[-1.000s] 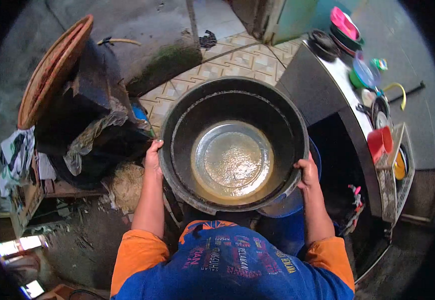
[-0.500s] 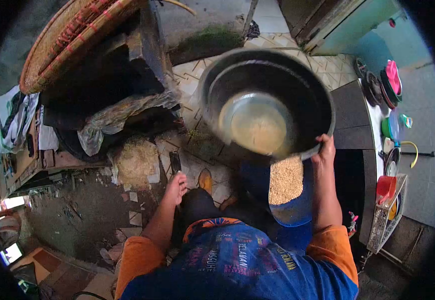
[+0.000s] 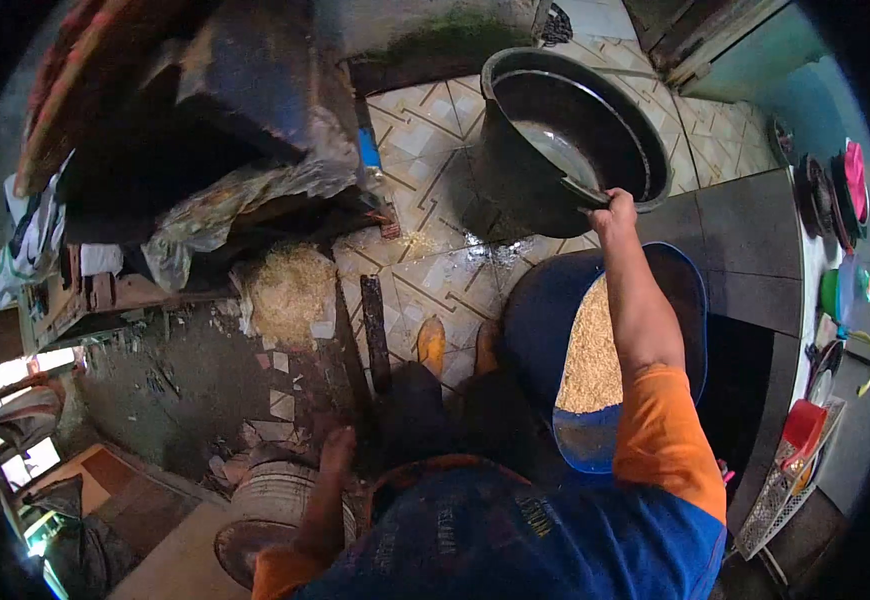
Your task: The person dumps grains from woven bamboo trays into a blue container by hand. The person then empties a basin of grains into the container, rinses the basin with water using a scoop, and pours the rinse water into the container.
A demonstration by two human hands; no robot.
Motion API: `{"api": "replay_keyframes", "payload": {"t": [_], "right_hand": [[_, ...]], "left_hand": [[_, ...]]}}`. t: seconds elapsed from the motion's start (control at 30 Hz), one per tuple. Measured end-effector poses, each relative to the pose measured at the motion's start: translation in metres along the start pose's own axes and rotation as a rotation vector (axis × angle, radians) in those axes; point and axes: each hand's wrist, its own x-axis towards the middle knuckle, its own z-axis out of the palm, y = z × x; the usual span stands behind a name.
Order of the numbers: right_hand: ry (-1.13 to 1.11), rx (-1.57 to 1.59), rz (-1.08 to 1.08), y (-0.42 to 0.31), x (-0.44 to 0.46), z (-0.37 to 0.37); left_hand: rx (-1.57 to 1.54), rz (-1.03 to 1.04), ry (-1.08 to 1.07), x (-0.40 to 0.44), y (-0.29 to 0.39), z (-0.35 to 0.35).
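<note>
My right hand (image 3: 612,212) is closed on the near rim of a large black tub (image 3: 530,165), which stands tilted toward me at the tiled floor. Whether its base touches the tiles I cannot tell. The tub's wet-looking bottom shows inside. Under my right forearm is a blue drum (image 3: 540,325) with a long cut-out opening, filled with pale tan beans or grains (image 3: 589,365). My left hand (image 3: 338,448) hangs low at my left side, dark and blurred, near a ribbed pale bucket-like container (image 3: 273,505); its fingers cannot be made out.
Wet patterned tiles (image 3: 423,215) lie around my feet. A heap of straw-coloured husks (image 3: 290,295) is on the left, beside a dark stove-like block with plastic sheeting (image 3: 225,215). Along the right runs a counter (image 3: 745,240) with dishes and a red container (image 3: 803,432).
The black tub has moved away from me and down toward the floor, my right hand still on its rim. My left hand has dropped back toward my side. The view has shifted left.
</note>
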Motion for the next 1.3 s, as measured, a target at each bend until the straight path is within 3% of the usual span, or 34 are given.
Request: {"api": "replay_keyframes", "payload": {"t": [0.13, 0.27, 0.33, 0.43, 0.53, 0.67, 0.73, 0.87, 0.93, 1.03, 1.2, 1.27, 1.3], "right_hand": [[0.035, -0.047, 0.033, 0.005, 0.040, -0.002], [0.003, -0.037, -0.003, 0.005, 0.040, 0.001], [0.002, -0.009, -0.119, 0.010, 0.043, 0.007], [-0.070, 0.066, -0.070, 0.019, 0.090, 0.009], [-0.130, 0.038, -0.075, 0.042, 0.136, 0.016], [-0.088, 0.068, -0.125, 0.092, 0.178, 0.027], [-0.084, 0.145, -0.060, 0.116, 0.197, 0.031], [-0.138, 0.137, 0.006, 0.165, 0.253, 0.035], [-0.136, 0.098, -0.048, 0.189, 0.230, 0.041], [-0.192, 0.026, -0.098, 0.225, 0.242, 0.051], [-0.407, -0.028, -0.037, 0.259, 0.321, 0.064], [-0.469, -0.258, -0.168, 0.266, 0.310, 0.059], [-0.503, -0.121, 0.008, 0.268, 0.323, 0.047]], "left_hand": [[-0.137, -0.007, 0.028, -0.054, 0.018, 0.035], [-0.215, -0.002, -0.116, 0.004, -0.008, 0.036], [0.357, -0.039, 0.075, 0.014, 0.065, 0.058], [0.118, 0.005, -0.010, 0.057, 0.083, 0.069], [0.234, 0.084, 0.019, 0.078, 0.124, 0.089], [0.212, 0.224, -0.059, 0.162, 0.079, 0.099], [0.271, 0.414, -0.118, 0.191, 0.074, 0.105], [0.223, 0.312, -0.152, 0.221, 0.096, 0.118], [0.520, 0.453, -0.121, 0.245, 0.088, 0.119], [0.314, 0.409, -0.130, 0.262, 0.090, 0.127], [0.389, 0.507, -0.138, 0.293, 0.066, 0.128], [0.407, 0.561, -0.141, 0.305, 0.053, 0.131], [0.318, 0.494, -0.186, 0.309, 0.046, 0.133]]}}
